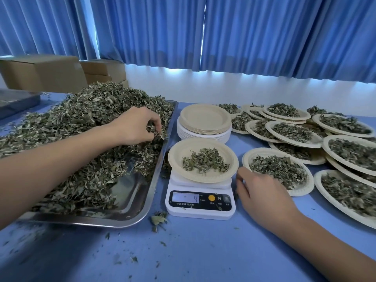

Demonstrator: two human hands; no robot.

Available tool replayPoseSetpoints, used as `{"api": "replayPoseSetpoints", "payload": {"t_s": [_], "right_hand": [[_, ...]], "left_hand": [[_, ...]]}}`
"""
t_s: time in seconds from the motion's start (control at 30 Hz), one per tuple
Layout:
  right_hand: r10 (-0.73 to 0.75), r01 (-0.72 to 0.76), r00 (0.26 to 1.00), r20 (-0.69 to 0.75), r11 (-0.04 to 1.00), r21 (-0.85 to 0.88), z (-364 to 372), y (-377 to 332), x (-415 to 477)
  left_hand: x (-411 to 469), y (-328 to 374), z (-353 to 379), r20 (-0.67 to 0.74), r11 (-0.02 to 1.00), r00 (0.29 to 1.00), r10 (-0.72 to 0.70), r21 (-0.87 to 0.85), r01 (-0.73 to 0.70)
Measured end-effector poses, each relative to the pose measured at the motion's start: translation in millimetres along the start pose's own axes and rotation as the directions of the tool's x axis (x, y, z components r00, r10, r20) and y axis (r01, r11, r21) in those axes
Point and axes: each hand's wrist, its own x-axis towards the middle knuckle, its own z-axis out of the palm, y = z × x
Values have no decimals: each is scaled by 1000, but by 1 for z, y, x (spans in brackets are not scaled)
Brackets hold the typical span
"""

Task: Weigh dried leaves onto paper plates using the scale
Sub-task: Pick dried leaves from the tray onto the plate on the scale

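Both hands are at work: my left hand (136, 125) is curled into the heap of dried leaves (81, 123) on the steel tray (130, 200) along the table's left edge, fingers pinched closed on a small tuft. My right hand (262, 192) rests on the blue table (193, 251) just right of the scale (200, 200), fingers loosely bent and holding nothing that I can see.

On the scale sits one paper plate (203, 159) with only a small mound of leaves in its middle. The display shows what looks like a 4, though the digits are faint, so I judge this portion is short of its weight and needs more pinches.

Behind the scale stands a stack of empty plates (204, 125), so many portions remain. Toward the table's right edge, filled plates (293, 133) overlap in a crowd, the nearest one (278, 169) just beside my right hand. By my reckoning the job is well underway, with plenty of leaves left on the tray.
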Motion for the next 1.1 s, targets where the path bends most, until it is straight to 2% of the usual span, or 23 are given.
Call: {"api": "replayPoseSetpoints", "payload": {"t_s": [0.33,0.47,0.6,0.7,0.9,1.0,1.1], "right_hand": [[-28,28,1000,-8,1000,9,0,2,0],[-34,34,999,-9,999,2,1,2,0],[-34,34,999,-11,999,0,1,2,1],[-36,36,999,-14,999,-4,2,3,1],[-43,43,999,-16,999,5,4,4,1],[-48,49,998,-27,999,9,4,5,1],[-55,55,998,-25,998,9,4,5,0]], "left_hand": [[-3,13,-1,-192,988,981,10,-150,-39],[0,27,-7,-240,951,970,32,-292,-104],[4,46,-6,-197,873,978,64,-465,-151],[7,65,2,-152,839,983,104,-517,-169],[6,85,23,111,829,969,222,-545,-127],[4,77,21,108,784,972,209,-613,-101],[4,59,16,48,770,990,132,-634,-72]]}}
